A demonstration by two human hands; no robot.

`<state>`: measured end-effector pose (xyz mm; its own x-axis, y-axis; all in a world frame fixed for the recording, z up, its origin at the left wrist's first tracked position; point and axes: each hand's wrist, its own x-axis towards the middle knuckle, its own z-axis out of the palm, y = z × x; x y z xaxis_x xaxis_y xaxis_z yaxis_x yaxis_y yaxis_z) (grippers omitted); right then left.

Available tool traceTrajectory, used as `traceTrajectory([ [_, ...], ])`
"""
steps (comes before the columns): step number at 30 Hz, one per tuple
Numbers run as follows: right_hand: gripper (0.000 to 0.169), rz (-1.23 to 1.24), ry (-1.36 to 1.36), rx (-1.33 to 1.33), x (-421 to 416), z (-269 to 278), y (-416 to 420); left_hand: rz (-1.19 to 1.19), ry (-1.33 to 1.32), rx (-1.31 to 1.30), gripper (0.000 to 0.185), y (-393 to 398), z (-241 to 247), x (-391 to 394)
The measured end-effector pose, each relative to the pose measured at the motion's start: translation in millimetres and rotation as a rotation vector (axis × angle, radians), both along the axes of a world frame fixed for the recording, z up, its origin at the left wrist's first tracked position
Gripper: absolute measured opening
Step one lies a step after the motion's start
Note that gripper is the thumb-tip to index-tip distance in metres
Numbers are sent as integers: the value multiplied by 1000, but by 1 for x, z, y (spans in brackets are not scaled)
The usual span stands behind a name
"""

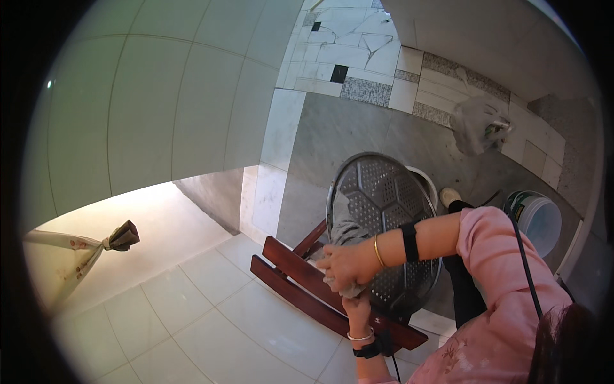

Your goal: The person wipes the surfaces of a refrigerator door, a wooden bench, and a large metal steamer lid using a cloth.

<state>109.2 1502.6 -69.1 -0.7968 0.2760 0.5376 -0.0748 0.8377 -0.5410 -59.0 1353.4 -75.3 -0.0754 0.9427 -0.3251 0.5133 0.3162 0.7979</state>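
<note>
My right hand (352, 266), with a gold bangle and a black strap on its arm, grips a bunched grey cloth (350, 225). Just below it, my left hand (356, 305), with a silver-coloured bangle and a black wrist strap, meets the bunched cloth; its fingers are partly hidden. Part of the cloth lies along the near-left rim of a large round perforated metal tray (383, 192). Both hands are above the dark red wooden slats (300, 283) of a piece of furniture beside the tray, whose full shape is hidden.
A white plastic bucket (542, 223) lies or stands tilted at right, near a shoe (450, 196). A pale round rim (427, 185) shows behind the tray. A clear plastic bag (479, 125) rests on the floor. A tied curtain (103, 245) hangs at left, beside a tiled wall (144, 105).
</note>
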Motion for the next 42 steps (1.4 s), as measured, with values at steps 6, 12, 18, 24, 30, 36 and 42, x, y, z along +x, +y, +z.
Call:
traceTrajectory([
  [6, 35, -95, -28, -368, 40, -81, 91, 35, 74, -156, 26, -23, 25, 20],
  [12, 39, -485, -739, -634, 128, -244, 73, -19, -27, -194, 29, -108, -48, 17],
  [18, 41, -492, 101, -1399, 194, -277, 33, 91, -98, -393, 32, -100, -3, 5],
  [24, 57, -533, 775, -1613, 191, -153, 38, 480, -392, -237, 51, -72, 55, 6],
  [30, 60, -82, 890, -1718, 114, -124, 5, 684, -647, -202, 53, -83, -32, -6],
  [36, 70, 66, 412, -1457, -3, -126, -85, 843, -862, -198, 54, -88, -91, -11],
  [42, 57, -513, 151, -835, -54, -241, -49, 822, -819, -161, 59, -86, -114, 2],
])
